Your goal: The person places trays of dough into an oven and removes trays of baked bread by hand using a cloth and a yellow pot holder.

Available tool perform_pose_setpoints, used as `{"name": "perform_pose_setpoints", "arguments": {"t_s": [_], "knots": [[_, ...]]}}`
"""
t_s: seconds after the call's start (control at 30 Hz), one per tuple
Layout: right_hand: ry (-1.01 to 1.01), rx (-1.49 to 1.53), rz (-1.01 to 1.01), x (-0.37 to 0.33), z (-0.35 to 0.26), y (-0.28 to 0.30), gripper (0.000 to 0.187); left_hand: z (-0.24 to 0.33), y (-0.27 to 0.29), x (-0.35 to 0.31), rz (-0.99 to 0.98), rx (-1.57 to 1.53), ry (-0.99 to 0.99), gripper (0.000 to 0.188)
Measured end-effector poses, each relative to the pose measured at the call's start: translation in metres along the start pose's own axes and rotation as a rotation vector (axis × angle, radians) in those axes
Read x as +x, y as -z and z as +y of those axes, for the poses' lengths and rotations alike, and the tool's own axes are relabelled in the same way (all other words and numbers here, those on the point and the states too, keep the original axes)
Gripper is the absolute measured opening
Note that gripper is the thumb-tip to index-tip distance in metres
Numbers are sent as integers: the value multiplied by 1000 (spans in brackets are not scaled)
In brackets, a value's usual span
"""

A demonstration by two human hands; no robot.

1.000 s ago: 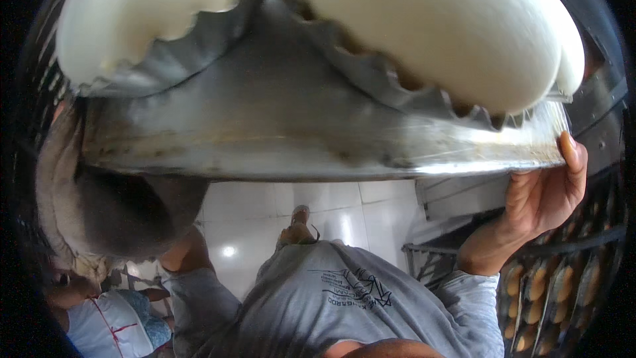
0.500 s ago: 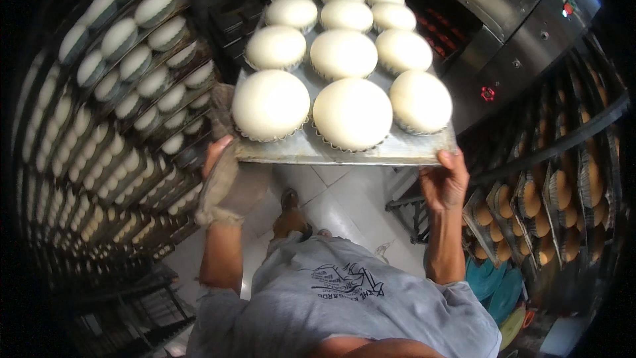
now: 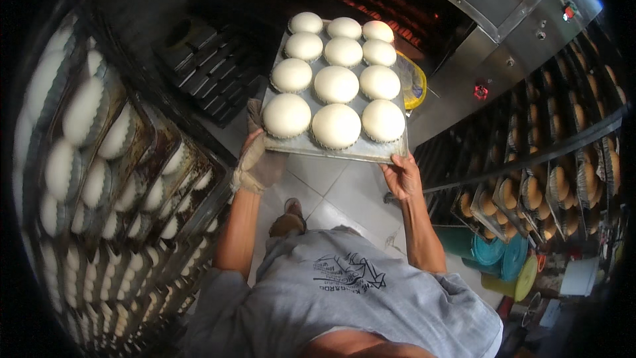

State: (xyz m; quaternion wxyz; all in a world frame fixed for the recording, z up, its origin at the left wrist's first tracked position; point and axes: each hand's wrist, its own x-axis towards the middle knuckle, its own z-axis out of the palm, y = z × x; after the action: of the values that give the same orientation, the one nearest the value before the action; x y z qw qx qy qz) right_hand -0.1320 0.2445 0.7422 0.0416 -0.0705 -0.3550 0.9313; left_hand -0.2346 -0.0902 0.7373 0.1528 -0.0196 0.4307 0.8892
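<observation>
A metal baking tray (image 3: 331, 151) is held out in front of me at its near corners. On it stand several pale, round, unbaked-looking buns (image 3: 336, 126) in fluted tins, in rows of three. My left hand (image 3: 250, 149) is closed on the tray's left near corner, with a brown cloth (image 3: 257, 167) wrapped about it that hides most of the fingers. At the right near corner my bare right hand (image 3: 404, 176) grips the edge, thumb on top and fingers underneath.
Beyond the tray's far right is a steel oven (image 3: 457, 59) with a glowing interior (image 3: 391, 20). A rack of pale buns in tins (image 3: 86, 113) stands close on my left. On the right is a rack of browned buns (image 3: 530, 192), with teal tubs (image 3: 513, 258) below it.
The tray looks smaller and lower, farther from my head, still in both hands. My view has turned: more oven interior shows, and the left rack looks nearer. A yellow-rimmed object now shows beside the tray.
</observation>
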Motion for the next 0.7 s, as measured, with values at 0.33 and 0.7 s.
{"name": "perform_pose_setpoints", "arguments": {"t_s": [0.33, 0.7], "knots": [[-39, 35, 42, 63, 21, -53, 56, 20, -2, 68, -119, -738, 198, 44], [34, -1495, -45, 77, -132, -54, 29, -11, 41, 108, 67, -131, -94, 44]]}}
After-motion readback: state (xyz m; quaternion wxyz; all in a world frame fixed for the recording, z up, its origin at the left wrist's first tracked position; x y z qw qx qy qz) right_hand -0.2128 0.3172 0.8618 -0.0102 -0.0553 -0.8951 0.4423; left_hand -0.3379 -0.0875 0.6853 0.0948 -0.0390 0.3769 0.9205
